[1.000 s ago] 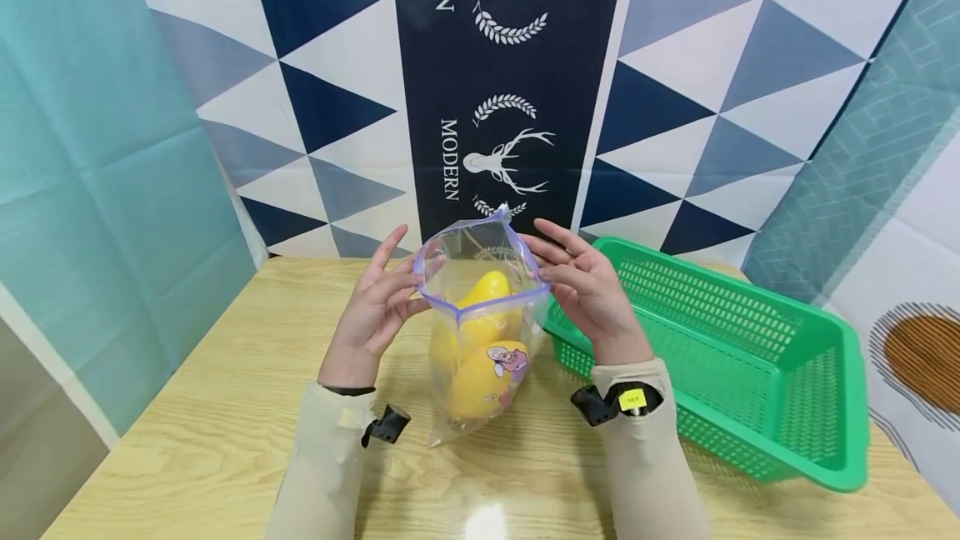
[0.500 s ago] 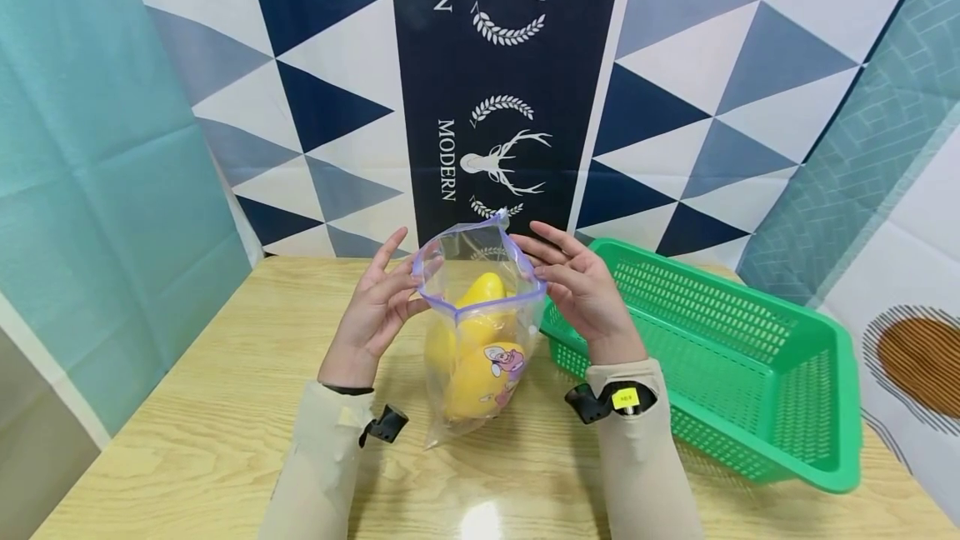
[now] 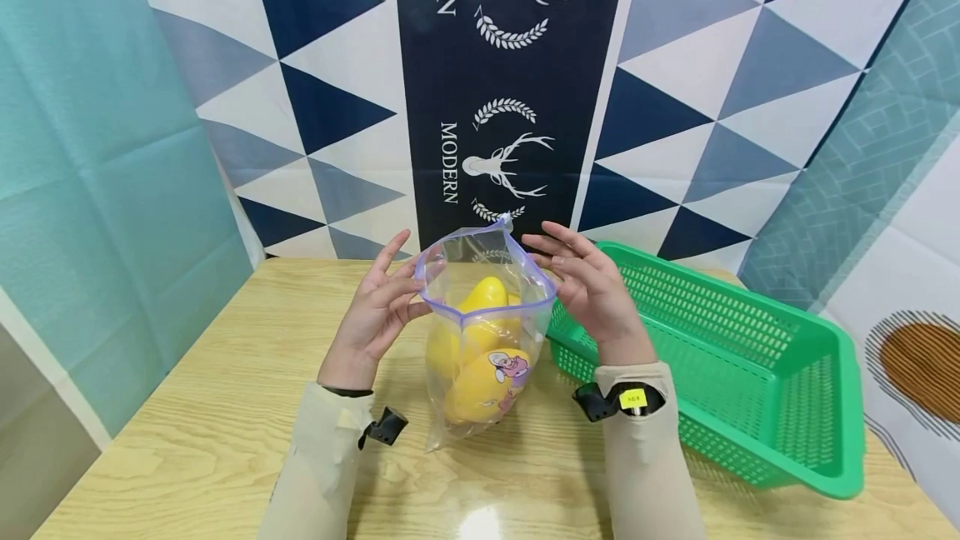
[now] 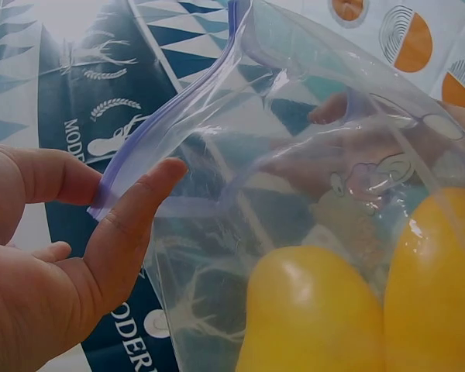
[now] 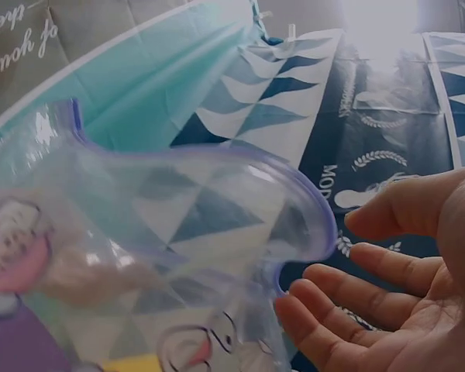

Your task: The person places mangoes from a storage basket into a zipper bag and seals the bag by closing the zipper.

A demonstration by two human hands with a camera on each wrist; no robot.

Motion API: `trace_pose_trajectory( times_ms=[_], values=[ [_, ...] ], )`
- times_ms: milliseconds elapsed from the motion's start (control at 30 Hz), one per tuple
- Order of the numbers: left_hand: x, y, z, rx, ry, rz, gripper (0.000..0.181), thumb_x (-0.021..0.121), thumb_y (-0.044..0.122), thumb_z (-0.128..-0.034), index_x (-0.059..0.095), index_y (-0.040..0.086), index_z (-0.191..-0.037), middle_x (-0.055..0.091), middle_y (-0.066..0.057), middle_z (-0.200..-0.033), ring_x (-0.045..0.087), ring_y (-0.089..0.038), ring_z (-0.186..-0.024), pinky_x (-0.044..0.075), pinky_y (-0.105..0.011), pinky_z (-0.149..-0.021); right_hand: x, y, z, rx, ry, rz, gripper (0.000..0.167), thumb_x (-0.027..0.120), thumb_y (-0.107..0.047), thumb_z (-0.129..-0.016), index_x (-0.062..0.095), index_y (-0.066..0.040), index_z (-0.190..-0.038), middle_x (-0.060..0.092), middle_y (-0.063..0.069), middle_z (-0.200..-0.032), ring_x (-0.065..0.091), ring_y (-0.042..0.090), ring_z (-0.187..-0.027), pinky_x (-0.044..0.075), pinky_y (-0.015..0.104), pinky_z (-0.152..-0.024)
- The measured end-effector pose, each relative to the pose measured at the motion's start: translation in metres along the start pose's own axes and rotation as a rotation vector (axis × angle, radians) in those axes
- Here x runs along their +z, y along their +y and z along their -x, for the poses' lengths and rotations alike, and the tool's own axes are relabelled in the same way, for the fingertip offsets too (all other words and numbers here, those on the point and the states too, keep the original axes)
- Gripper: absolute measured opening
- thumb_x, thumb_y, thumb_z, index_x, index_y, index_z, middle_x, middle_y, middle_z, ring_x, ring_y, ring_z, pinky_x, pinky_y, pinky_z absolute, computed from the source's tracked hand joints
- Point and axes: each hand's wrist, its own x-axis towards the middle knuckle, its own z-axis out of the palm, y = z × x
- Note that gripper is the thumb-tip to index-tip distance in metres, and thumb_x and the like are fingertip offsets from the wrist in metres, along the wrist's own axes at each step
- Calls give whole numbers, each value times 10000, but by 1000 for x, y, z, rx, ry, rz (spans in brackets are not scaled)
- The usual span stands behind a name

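A clear zip bag with a purple-edged, gaping mouth and cartoon prints stands on the table. Several smooth yellow mango-shaped fruits fill its lower part; two show large in the left wrist view as rounded yellow fruits. My left hand pinches the left corner of the mouth, the purple edge passing between thumb and finger. At the opposite side, my right hand has its fingers spread and relaxed. In the right wrist view, the lower fingertips touch the bag's side, while the thumb is apart from it.
A green slotted plastic basket stands close behind and to the right of my right hand. The light wooden table extends to the left and front. Patterned cloth hangs at the back.
My right hand has shifted slightly right, and the bag's mouth has spread a little wider with it. The left hand has stayed almost in place.
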Motion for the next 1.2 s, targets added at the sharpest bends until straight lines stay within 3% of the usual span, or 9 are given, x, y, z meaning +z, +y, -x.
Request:
trace_pose_trajectory(
  times_ms=[233, 433, 567, 767, 900, 1100, 1200],
  values=[
    [-1, 1, 0, 4, -18, -1, 790, 341, -158, -925, 77, 178, -1589, 258, -214, -1561, 618, -186, -1169, 613, -297, -730, -7, 4, -8, 8, 118, 59, 346, 411, 1, -1016, 541, -123, -1312, 622, 45, -1236, 568, 222, -1167, 518, 289, -966],
    [0, 1, 0, 5, -14, -6, 786, 343, -157, -927, 77, 173, -1589, 265, -215, -1559, 620, -187, -1166, 614, -303, -731, -8, 6, -28, 22, 221, 99, 299, 458, -35, -1025, 530, -100, -1308, 596, 54, -1231, 497, 279, -1236, 464, 349, -1033],
    [0, 0, 0, 3, -8, -5, 778, 353, -158, -929, 108, 182, -1584, 276, -215, -1562, 617, -190, -1171, 615, -301, -724, -9, 4, -42, 43, 246, 126, 291, 482, -52, -1025, 539, -97, -1307, 590, 57, -1233, 505, 253, -1220, 443, 368, -1060],
    [0, 0, -1, 3, -9, -8, 783, 353, -160, -929, 94, 172, -1588, 275, -218, -1560, 617, -188, -1168, 614, -294, -717, -11, 4, -58, 97, 227, 190, 352, 476, -51, -1031, 500, -38, -1383, 605, 38, -1204, 535, 218, -1175, 424, 388, -1084],
    [0, 0, -1, 2, -11, -14, 785, 361, -156, -926, 96, 174, -1587, 277, -220, -1559, 616, -187, -1168, 614, -291, -715, -11, 6, -66, 141, 185, 249, 318, 504, -71, -1028, 542, -48, -1343, 628, 13, -1146, 561, 197, -1123, 437, 375, -1071],
    [0, 0, -1, 2, -7, -23, 787, 363, -155, -926, 98, 179, -1588, 282, -218, -1559, 613, -188, -1171, 614, -288, -712, -8, 8, -74, 204, 115, 311, 219, 503, -84, -1034, 611, -76, -1224, 607, -9, -1071, 568, 166, -1013, 498, 268, -941],
    [0, 0, -1, 2, -9, -18, 789, 364, -157, -925, 105, 184, -1588, 281, -217, -1560, 606, -191, -1181, 614, -289, -711, -7, 10, -77, 220, 96, 325, 242, 505, -81, -1032, 603, -1, -1238, 619, 15, -1076, 580, 153, -984, 521, 229, -894]
  ],
)
